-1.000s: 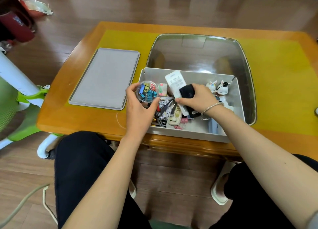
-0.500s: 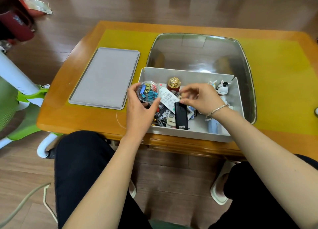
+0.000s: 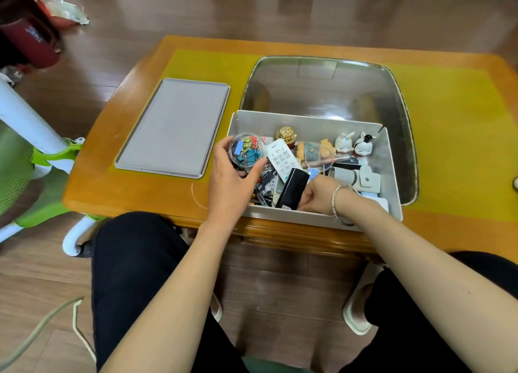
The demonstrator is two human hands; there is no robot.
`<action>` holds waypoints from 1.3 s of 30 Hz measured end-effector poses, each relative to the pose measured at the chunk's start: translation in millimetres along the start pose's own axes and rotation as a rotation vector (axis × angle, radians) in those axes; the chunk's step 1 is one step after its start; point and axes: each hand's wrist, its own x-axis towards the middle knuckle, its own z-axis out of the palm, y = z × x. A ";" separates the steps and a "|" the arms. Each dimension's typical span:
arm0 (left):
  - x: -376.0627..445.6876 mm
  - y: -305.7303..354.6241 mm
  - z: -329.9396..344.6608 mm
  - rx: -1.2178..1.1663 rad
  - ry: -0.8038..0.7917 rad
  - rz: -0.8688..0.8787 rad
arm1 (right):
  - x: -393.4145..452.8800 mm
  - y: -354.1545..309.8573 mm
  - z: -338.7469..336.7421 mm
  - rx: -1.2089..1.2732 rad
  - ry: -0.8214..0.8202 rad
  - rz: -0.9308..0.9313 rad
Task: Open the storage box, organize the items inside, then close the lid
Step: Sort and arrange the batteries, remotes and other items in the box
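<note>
1. Held the clear tub of binder clips [image 3: 247, 149] in the left hand [image 3: 228, 182], fingers curled round it, lifted over the storage box's [image 3: 391, 176] left end, likely to free space beneath.
2. Reached the right hand [image 3: 318, 194] low inside by the near wall, touching the black case [image 3: 291, 189]; grip there impossible to tell.
3. Left the lid [image 3: 173, 127] flat on the table [image 3: 448, 120], just left of the box.

storage box [image 3: 391, 162] crammed, lid [image 3: 173, 126] surface bare
</note>
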 end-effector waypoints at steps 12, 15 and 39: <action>-4.1 3.8 -0.1 -0.015 0.038 0.024 | -32.6 -2.8 -41.7 0.291 -0.057 -0.093; -4.2 3.0 0.1 -0.007 0.040 0.028 | -24.9 -22.3 -32.8 0.261 -0.090 -0.129; -5.2 0.7 2.1 0.158 0.038 0.028 | 24.7 -41.4 -6.8 -0.348 -0.216 -0.244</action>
